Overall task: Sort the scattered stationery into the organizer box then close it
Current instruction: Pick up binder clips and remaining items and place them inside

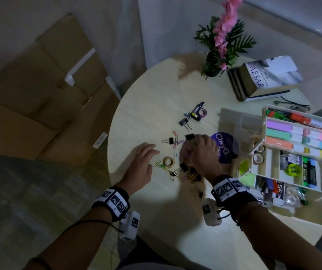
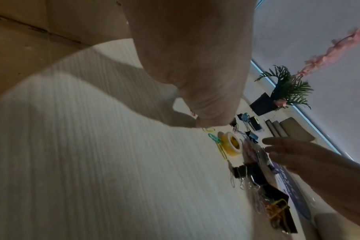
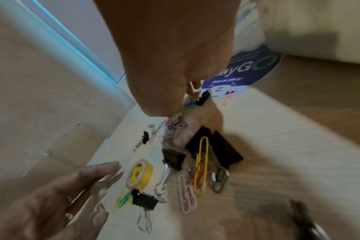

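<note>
Coloured paper clips (image 1: pixel 175 142) and black binder clips (image 1: pixel 183 167) lie scattered mid-table around a tan tape roll (image 1: pixel 168 161), which shows yellow (image 3: pixel 139 175) in the right wrist view. My right hand (image 1: pixel 192 151) is curled over the pile and pinches a tangled bunch of paper clips (image 3: pixel 176 123) just above the table. My left hand (image 1: pixel 150 152) hovers flat, fingers straight (image 3: pixel 97 172), left of the tape roll and holds nothing. The open clear organizer box (image 1: pixel 263 121) stands to the right, with sticky notes, markers and tape rolls in its compartments.
A round purple ClayGo label (image 1: pixel 227 148) lies between my right hand and the box. Farther back lie a marker with a purple tape roll (image 1: pixel 200 112), a potted plant (image 1: pixel 220 55) and stacked books (image 1: pixel 261 80). Cardboard boxes (image 1: pixel 45 90) stand beyond the table's left edge.
</note>
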Motion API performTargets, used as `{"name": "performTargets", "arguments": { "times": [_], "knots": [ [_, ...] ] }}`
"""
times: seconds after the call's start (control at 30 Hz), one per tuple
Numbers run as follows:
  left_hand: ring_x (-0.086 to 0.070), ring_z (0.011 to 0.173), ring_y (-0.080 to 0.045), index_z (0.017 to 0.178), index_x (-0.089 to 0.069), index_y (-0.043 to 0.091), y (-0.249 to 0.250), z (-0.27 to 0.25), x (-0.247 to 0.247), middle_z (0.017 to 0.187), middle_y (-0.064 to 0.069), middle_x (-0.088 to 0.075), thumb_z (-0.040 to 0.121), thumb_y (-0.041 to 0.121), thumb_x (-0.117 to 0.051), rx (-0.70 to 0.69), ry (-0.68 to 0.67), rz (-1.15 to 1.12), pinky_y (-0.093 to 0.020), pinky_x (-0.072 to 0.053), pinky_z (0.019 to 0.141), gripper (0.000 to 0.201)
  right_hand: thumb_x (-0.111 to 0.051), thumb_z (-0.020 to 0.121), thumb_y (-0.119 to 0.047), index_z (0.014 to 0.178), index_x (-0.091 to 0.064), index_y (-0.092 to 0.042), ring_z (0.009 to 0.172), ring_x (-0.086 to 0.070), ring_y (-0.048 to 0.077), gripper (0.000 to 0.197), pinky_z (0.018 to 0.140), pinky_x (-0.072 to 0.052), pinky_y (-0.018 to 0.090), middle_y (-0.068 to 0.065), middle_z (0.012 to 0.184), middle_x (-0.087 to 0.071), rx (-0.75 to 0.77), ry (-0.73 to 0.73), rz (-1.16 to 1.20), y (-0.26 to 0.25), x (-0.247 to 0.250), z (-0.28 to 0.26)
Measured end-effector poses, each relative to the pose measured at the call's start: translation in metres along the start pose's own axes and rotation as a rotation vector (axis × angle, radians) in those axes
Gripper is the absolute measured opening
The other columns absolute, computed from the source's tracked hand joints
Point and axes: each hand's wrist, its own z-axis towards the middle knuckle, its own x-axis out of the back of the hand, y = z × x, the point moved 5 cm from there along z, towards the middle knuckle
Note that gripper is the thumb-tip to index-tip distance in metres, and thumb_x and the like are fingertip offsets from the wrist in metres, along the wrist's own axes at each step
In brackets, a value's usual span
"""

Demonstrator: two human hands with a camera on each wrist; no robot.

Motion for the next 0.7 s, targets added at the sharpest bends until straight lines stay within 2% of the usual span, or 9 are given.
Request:
{"name": "performTargets", "arguments": {
  "times": [0.03, 0.1, 0.17, 0.2, 0.3, 0.37, 0.47, 0.63, 0.7],
  "knots": [
    [-0.021, 0.155, -0.011, 0.139, -0.055, 0.019, -0.001, 0.0, 0.001, 0.16, 0.004, -0.037, 0.091, -0.008, -0.06, 0.007, 0.014, -0.005, -0.024, -0.024, 0.124, 0.055, -0.079, 0.078, -0.026, 0.141, -0.045, -0.009, 0.127, -0.043, 0.037, 0.073, 0.107, -0.04, 0.052, 0.016, 0.14, -0.045, -0.001, 0.027, 0.028, -0.004, 0.006, 0.006],
    [-0.027, 0.153, -0.01, 0.139, -0.056, 0.02, -0.004, 0.002, 0.004, 0.158, 0.004, -0.038, 0.092, -0.01, -0.057, 0.03, 0.034, -0.018, -0.027, -0.035, 0.122, 0.056, -0.065, 0.088, -0.032, 0.141, -0.047, -0.005, 0.129, -0.043, 0.04, 0.063, 0.108, -0.039, 0.05, 0.021, 0.142, -0.046, 0.022, 0.101, 0.094, -0.011, 0.023, 0.023],
    [-0.031, 0.15, -0.01, 0.139, -0.057, 0.022, -0.01, 0.005, 0.007, 0.157, 0.005, -0.039, 0.093, -0.008, -0.059, 0.054, 0.041, -0.019, -0.028, -0.041, 0.118, 0.056, -0.049, 0.095, -0.033, 0.147, -0.045, -0.003, 0.137, -0.038, 0.043, 0.06, 0.115, -0.036, 0.053, 0.024, 0.151, -0.042, 0.03, 0.132, 0.181, -0.01, 0.038, 0.049],
    [-0.033, 0.149, -0.01, 0.14, -0.057, 0.022, -0.013, 0.006, 0.007, 0.156, 0.005, -0.039, 0.093, -0.008, -0.06, 0.073, 0.041, -0.031, -0.028, -0.043, 0.116, 0.056, -0.048, 0.099, -0.03, 0.15, -0.043, -0.004, 0.142, -0.034, 0.044, 0.057, 0.119, -0.033, 0.055, 0.025, 0.156, -0.037, 0.03, 0.137, 0.202, -0.007, 0.042, 0.064],
    [-0.042, 0.142, -0.009, 0.14, -0.057, 0.022, -0.016, 0.007, 0.009, 0.152, 0.005, -0.043, 0.09, -0.013, -0.058, 0.113, 0.042, -0.098, -0.023, -0.044, 0.112, 0.06, -0.037, 0.102, -0.043, 0.154, -0.039, -0.006, 0.152, -0.022, 0.046, 0.063, 0.123, -0.023, 0.062, 0.023, 0.163, -0.032, 0.095, 0.097, 0.129, -0.006, 0.044, 0.099],
    [-0.05, 0.129, -0.007, 0.137, -0.059, 0.019, -0.013, 0.008, 0.01, 0.144, 0.004, -0.048, 0.088, -0.017, -0.056, 0.105, 0.048, -0.116, -0.019, -0.046, 0.107, 0.061, -0.031, 0.103, -0.045, 0.155, -0.039, -0.011, 0.154, -0.017, 0.049, 0.062, 0.122, -0.022, 0.067, 0.02, 0.166, -0.028, 0.116, 0.014, 0.053, -0.01, 0.036, 0.11],
    [-0.058, 0.112, -0.006, 0.134, -0.061, 0.017, -0.01, 0.011, 0.009, 0.132, 0.002, -0.055, 0.09, -0.017, -0.054, 0.124, 0.055, -0.154, -0.019, -0.051, 0.098, 0.056, -0.033, 0.102, -0.049, 0.149, -0.035, -0.029, 0.15, -0.013, 0.053, 0.051, 0.109, -0.033, 0.077, 0.015, 0.167, -0.014, 0.132, -0.024, 0.006, -0.016, 0.022, 0.103],
    [-0.063, 0.112, -0.011, 0.132, -0.063, 0.015, -0.004, 0.015, -0.004, 0.125, 0.001, -0.06, 0.094, -0.014, -0.056, 0.118, 0.039, -0.209, -0.032, -0.058, 0.097, 0.049, -0.031, 0.101, -0.056, 0.16, -0.024, -0.03, 0.156, 0.002, 0.052, 0.065, 0.117, -0.021, 0.074, 0.011, 0.173, 0.001, 0.193, -0.054, -0.06, -0.022, -0.007, 0.057],
    [-0.063, 0.111, -0.011, 0.13, -0.064, 0.015, 0.001, 0.018, -0.009, 0.123, 0.0, -0.061, 0.093, -0.014, -0.056, 0.104, 0.027, -0.222, -0.034, -0.058, 0.096, 0.047, -0.034, 0.106, -0.05, 0.161, -0.025, -0.03, 0.157, 0.0, 0.051, 0.059, 0.118, -0.024, 0.075, 0.011, 0.174, 0.001, 0.226, -0.044, -0.058, -0.023, -0.015, 0.036]
  ]
}}
